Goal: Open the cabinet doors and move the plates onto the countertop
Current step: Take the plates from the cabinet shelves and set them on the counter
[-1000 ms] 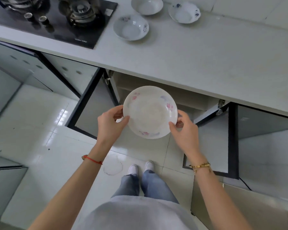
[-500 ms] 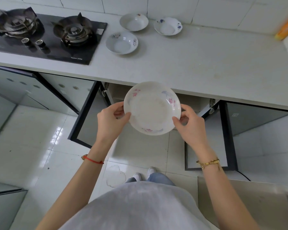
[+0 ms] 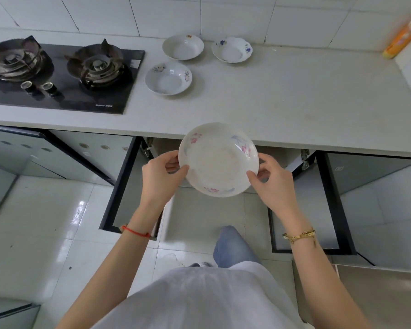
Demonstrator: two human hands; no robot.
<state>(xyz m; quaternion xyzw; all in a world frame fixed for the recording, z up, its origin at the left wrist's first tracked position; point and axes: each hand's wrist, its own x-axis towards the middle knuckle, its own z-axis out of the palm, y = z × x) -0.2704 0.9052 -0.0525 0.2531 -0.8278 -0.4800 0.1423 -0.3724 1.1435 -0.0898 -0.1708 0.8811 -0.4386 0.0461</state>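
A white plate with pink and blue flowers (image 3: pixel 217 160) is held in the air at the front edge of the grey countertop (image 3: pixel 294 110). My left hand (image 3: pixel 160 178) grips its left rim and my right hand (image 3: pixel 274 180) grips its right rim. Below it both cabinet doors stand open: the left door (image 3: pixel 128 188) and the right door (image 3: pixel 328 205). Three more plates lie on the countertop: one with flowers (image 3: pixel 168 78) near the stove, one plain (image 3: pixel 183 47) and one with blue flowers (image 3: pixel 231 49) by the wall.
A black two-burner gas stove (image 3: pixel 57 72) fills the countertop's left part. An orange roll (image 3: pixel 406 32) leans in the far right corner. A steel surface (image 3: pixel 377 295) juts out at the lower right. The floor is white tile.
Both hands have lifted the flowered plate from in front of the open cabinet up to the countertop's edge. The view has risen and shows more of the countertop and wall.
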